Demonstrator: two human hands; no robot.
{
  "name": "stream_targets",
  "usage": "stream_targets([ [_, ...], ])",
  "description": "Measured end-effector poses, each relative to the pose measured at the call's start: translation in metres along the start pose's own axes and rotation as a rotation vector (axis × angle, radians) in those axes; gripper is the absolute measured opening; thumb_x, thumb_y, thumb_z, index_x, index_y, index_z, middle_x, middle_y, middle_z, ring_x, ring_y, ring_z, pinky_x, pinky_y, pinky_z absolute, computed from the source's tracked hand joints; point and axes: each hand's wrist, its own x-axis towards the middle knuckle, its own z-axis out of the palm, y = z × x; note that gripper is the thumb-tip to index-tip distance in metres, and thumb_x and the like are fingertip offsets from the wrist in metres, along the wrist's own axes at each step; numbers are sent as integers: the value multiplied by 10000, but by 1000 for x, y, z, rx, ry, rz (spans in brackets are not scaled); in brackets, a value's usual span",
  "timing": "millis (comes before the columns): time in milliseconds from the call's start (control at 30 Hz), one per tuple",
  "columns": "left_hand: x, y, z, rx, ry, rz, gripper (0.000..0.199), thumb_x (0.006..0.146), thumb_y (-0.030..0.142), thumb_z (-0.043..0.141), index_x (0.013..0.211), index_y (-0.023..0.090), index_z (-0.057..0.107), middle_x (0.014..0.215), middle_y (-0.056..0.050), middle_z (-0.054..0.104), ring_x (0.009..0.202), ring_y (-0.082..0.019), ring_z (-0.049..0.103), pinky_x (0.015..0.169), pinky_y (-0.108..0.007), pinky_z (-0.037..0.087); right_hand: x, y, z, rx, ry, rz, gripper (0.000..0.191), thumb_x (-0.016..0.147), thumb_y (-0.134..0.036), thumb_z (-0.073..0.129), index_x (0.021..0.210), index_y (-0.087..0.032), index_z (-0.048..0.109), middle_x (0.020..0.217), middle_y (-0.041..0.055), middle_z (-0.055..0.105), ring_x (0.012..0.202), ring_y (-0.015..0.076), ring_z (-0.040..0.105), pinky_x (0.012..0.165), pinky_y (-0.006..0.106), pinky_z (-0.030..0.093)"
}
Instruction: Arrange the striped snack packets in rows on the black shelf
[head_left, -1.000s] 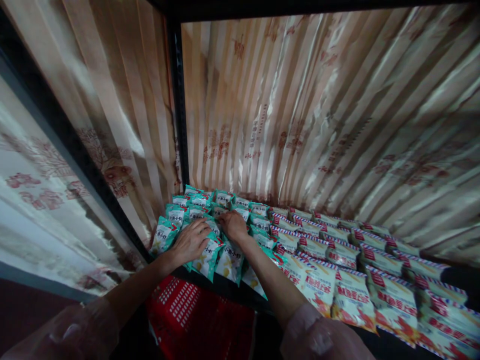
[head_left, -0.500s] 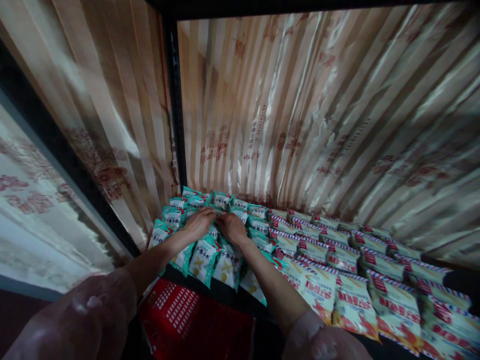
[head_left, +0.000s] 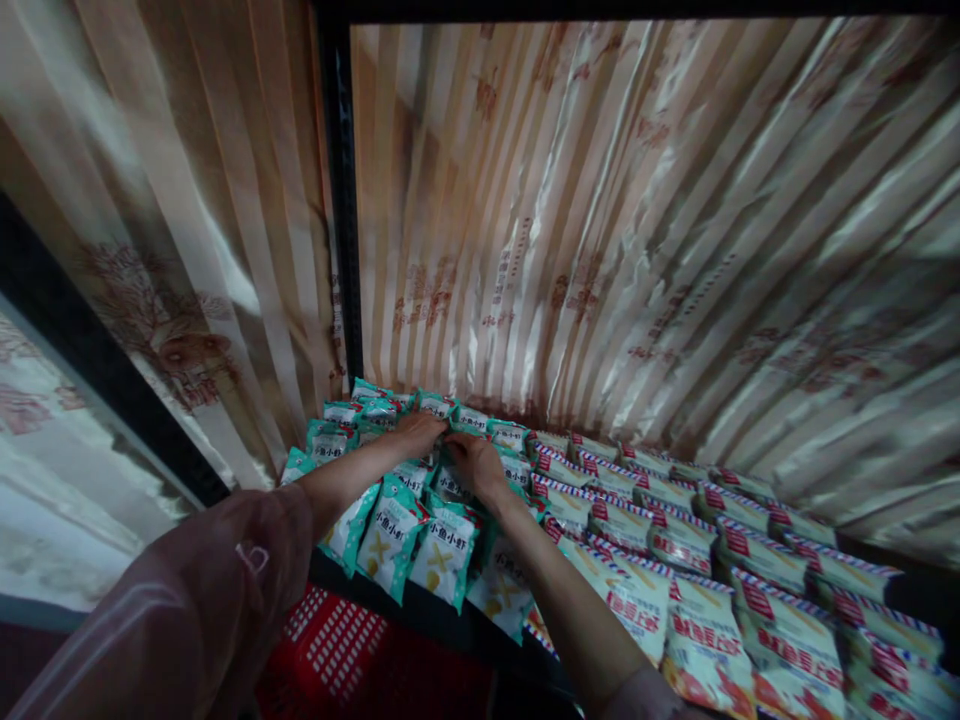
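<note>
Rows of small teal-and-white snack bags [head_left: 388, 535] stand packed upright on a dark shelf [head_left: 420, 612]. My left hand [head_left: 420, 436] reaches in from the left to the middle of these rows, its fingers bent down on a bag's top edge. Close beside it, my right hand [head_left: 478, 464] has its fingers pinched at the same spot, thumb side toward the left hand. The bag between them is mostly covered by my fingers and the neighbouring bags. Just behind the hands stands another teal bag [head_left: 436, 405].
To the right are rows of cream snack bags [head_left: 705, 630] with striped top edges. A red plastic basket [head_left: 341, 640] sits below the shelf's front edge. A black post [head_left: 343, 200] rises at the back corner, with striped printed sheeting [head_left: 465, 200] behind and at the left.
My view has shifted slightly, so the front bags appear lower and further left. Both hands stay together among the teal bags, the right one slightly further right of the left one.
</note>
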Motion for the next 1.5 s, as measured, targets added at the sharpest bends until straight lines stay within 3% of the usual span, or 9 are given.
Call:
stream_targets([
  [267,14,-1,7,45,-6,-87,165,820,135,517,894,130,665,922,-118,655,975,-233,584,821,-329,470,4,11,-10,20,30,-11,272,846,-168,473,987,-245,693,1030,13,712,922,164,659,823,240,464],
  [567,9,-7,3,72,12,-140,246,862,120,427,898,151,669,961,-97,647,983,-216,573,812,-312,474,7,13,-9,-6,23,-22,270,855,-181,462,995,-237,686,1033,23,710,935,169,649,824,243,461],
  [800,5,-9,2,58,7,-177,242,883,196,434,937,190,670,963,-86,648,927,-215,610,758,-306,487,28,9,-11,-57,156,-42,290,889,-187,421,1072,-180,646,1070,83,683,1007,180,614,886,255,429],
  [1033,6,-14,1,45,-30,-187,251,878,183,422,940,193,665,919,-89,667,883,-231,640,706,-300,492,55,3,-21,-174,-101,21,454,964,-372,213,1100,-177,601,1031,119,690,984,223,637,807,299,452],
  [1233,8,-19,6,32,-40,-216,252,881,178,423,1002,146,641,976,-133,667,915,-240,645,742,-311,498,69,-1,-9,-212,-233,-86,431,954,-343,252,1320,-190,420,1298,134,546,1084,266,595,860,354,454],
  [1500,4,-20,6,18,-33,-205,296,860,101,399,1050,142,621,1010,-143,661,941,-233,641,772,-308,501,77,5,4,-137,-201,-97,407,942,-321,312,1315,-208,432,1200,107,617,1108,225,579,922,328,423],
])
